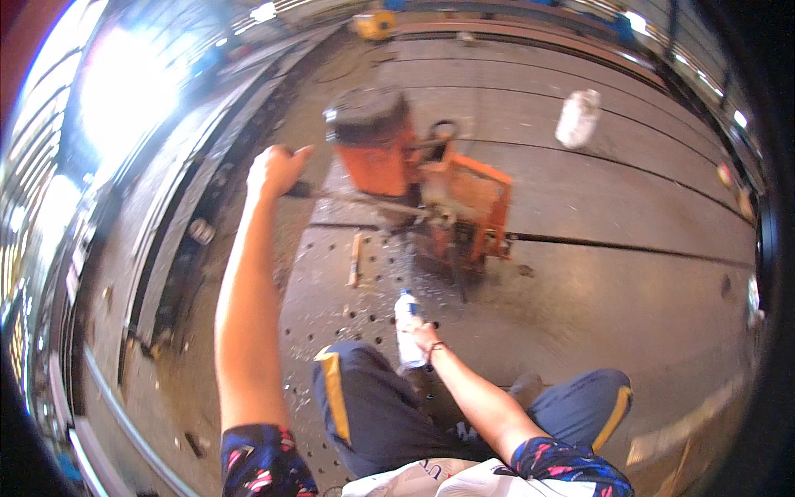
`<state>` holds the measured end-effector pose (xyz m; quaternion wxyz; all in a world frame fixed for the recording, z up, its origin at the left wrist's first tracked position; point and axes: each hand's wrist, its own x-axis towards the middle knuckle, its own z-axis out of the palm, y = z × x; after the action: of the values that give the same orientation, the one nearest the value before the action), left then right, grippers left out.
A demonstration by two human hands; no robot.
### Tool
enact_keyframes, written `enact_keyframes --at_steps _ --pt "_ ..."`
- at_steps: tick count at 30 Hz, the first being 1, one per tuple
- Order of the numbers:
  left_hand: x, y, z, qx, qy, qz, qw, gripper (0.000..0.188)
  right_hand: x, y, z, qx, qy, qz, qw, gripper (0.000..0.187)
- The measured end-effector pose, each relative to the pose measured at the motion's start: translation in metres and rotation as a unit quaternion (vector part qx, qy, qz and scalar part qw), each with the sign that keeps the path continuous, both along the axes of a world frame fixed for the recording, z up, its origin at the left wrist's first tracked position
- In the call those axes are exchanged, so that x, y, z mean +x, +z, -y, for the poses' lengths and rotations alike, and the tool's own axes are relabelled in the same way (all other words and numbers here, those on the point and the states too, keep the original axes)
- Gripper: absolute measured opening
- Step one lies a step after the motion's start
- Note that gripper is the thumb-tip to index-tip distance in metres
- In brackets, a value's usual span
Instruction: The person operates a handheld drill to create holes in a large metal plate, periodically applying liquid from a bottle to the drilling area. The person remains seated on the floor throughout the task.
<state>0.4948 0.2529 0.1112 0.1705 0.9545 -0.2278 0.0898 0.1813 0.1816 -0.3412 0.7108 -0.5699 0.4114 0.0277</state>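
An orange and black drilling machine, probably a magnetic drill, stands on a dark steel plate. A long feed lever sticks out from its side toward the left. My left hand, arm stretched forward, is closed at the lever's dark outer end; blur softens the fingers. Low in front of my knees, my right hand grips a white plastic bottle with a blue cap, held roughly upright. Drilled holes and bright metal shavings surround the area between bottle and machine. The drill's tip is blurred.
A thin wooden-looking strip lies left of the machine. Farther right stands a whitish plastic container. A yellow object sits at the far edge. Steel beams run along the left, and a narrow gap crosses the plate.
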Motion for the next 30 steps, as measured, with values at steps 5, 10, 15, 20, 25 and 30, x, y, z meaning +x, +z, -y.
enact_keyframes --at_steps 5,10,15,20,25,30 --pt "-0.01 0.012 -0.017 0.0 -0.004 -0.012 1.0 0.055 -0.001 0.07 -0.019 -0.083 0.086 -0.067 0.991 0.056" --pt "-0.008 0.009 -0.011 -0.023 -0.008 -0.03 0.999 0.056 -0.008 0.087 -0.013 -0.107 0.067 -0.075 0.989 0.059" --pt "0.007 0.0 -0.009 -0.023 -0.013 -0.007 1.0 0.053 -0.009 0.088 -0.009 -0.09 0.058 -0.093 0.99 0.06" --pt "0.01 0.001 -0.015 -0.007 -0.007 -0.022 1.0 0.055 -0.008 0.1 -0.013 -0.045 0.06 -0.06 0.995 0.058" --pt "0.005 0.008 -0.006 0.007 -0.005 -0.037 0.999 0.06 -0.008 0.084 -0.008 -0.075 0.046 -0.063 0.994 0.053" --pt "0.005 0.006 -0.012 0.003 -0.011 -0.034 0.999 0.061 -0.002 0.055 -0.012 -0.028 0.036 -0.066 0.997 0.048"
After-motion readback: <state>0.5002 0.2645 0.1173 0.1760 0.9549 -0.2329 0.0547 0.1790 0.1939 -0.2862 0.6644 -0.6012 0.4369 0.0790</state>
